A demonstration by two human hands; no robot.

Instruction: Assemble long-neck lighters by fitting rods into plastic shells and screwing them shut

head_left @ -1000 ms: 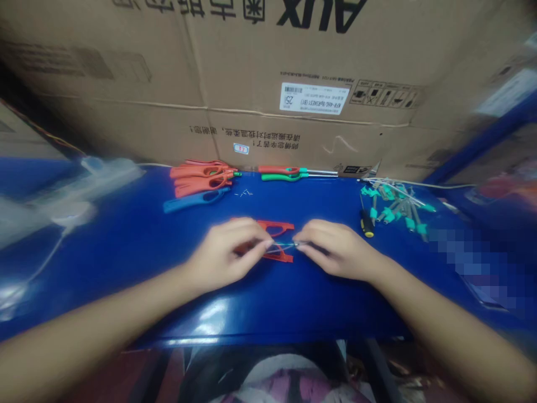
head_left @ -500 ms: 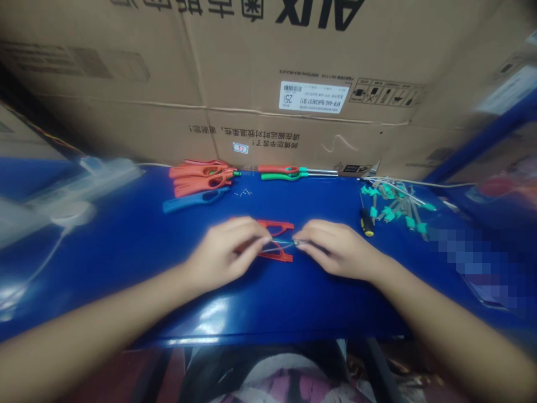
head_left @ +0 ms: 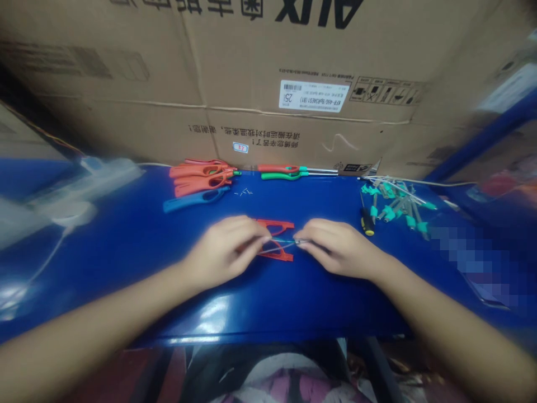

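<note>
Between my two hands runs a thin wire (head_left: 282,242), greenish toward one side, with a pale strand sloping below it. Thumb and fingers of my left hand (head_left: 230,246) pinch its left end. On the other side my right hand (head_left: 331,243) closes its fingertips on a small piece at the wire's right end, too small to make out. Just under the wire, two red plastic lighter handle halves (head_left: 282,256) lie on the blue table (head_left: 268,302); their left parts are hidden behind my left hand.
Orange lighter handles (head_left: 199,178) and a blue one (head_left: 195,200) lie at the back left. Two lighters with metal tubes (head_left: 297,172) rest by the cardboard box (head_left: 235,73). At right are a screwdriver (head_left: 368,221) and metal tubes with green ends (head_left: 394,207). A power strip (head_left: 100,179) sits left.
Both hands keep almost the same place and grip. The wire between them has shifted only very slightly.
</note>
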